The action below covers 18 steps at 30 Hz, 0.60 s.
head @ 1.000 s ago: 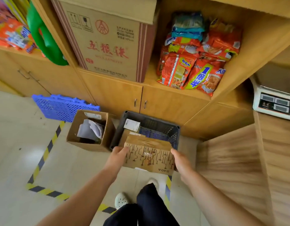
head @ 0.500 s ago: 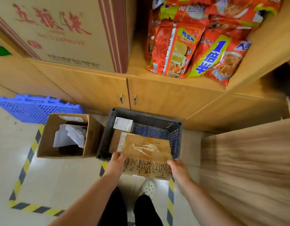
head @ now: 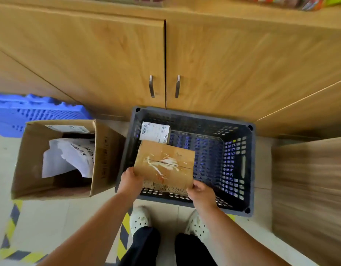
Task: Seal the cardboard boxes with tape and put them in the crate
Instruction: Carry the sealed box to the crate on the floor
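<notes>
Both hands are on the box (head: 164, 164), held over the near-left part of the crate (head: 250, 169). The left hand (head: 130, 181) grasps the box's near-left corner and the right hand (head: 199, 191) takes its near-right corner, fingers of each curled round the cardboard. The box tilts, top face up toward the camera, with shiny clear tape across the seam (crinkled and catching the light). Its printed near side sits just inside the crate's near wall; whether the box touches the crate floor I cannot tell.

Deeper in the crate, at its far-left corner, lies a smaller parcel (head: 155, 132) with a white shipping label on top, just beyond the held box. The right half of the crate shows only its slotted walls and floor.

Just left of the crate stands an open carton (head: 106, 156), its side touching or nearly touching the crate wall, with torn white paper (head: 68, 158) inside. Farther left of the crate and behind the carton is a blue plastic pallet (head: 31, 112). Behind the crate are wooden cabinet doors (head: 108, 54), their two metal handles (head: 151, 86) above its far rim. Right of the crate is a wood-grain panel (head: 309, 189). On the near side of the crate stand the person's white shoes (head: 140, 219), with yellow-and-black floor tape (head: 125, 227) beside them.
</notes>
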Available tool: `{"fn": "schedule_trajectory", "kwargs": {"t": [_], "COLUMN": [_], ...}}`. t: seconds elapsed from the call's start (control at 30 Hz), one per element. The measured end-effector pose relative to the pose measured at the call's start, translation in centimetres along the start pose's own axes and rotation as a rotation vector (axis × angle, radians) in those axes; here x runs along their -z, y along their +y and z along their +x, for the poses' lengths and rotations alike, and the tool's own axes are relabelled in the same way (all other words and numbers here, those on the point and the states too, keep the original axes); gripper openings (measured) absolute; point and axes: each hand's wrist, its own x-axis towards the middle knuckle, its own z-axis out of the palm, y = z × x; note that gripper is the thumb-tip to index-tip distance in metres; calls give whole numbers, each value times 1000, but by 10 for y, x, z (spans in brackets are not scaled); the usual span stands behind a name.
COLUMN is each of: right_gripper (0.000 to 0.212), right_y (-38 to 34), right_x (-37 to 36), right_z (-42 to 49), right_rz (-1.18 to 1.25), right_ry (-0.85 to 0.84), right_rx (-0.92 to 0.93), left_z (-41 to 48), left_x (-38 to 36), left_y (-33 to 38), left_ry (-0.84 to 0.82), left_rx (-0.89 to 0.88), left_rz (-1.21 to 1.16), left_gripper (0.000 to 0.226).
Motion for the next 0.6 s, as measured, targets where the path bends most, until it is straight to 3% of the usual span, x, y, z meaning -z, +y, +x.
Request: {"fn": "schedule_trajectory", "kwargs": {"t": [0.2,0.33,0.47,0.6], "right_gripper": [27,21,18,28], "right_y": [16,29,32,27], "right_x": [-41,-54,-56,-51], "right_z": [46,63,65,56], "right_rz": [16,-41,-131,-185], "right_ry": [69,75,62,-77], "right_rx": [-31,13,36,54], "left_z": [37,48,48,40], "left_x": [-15,-17,-21,-22], "left_y": [-17,-32,-34,-26], "left_ry": [-37,-106,-95,-98], "left_rx": [-26,-40,-47,-28], "left_rz": [253,334,436,583], "left_gripper": [67,78,79,68]}}
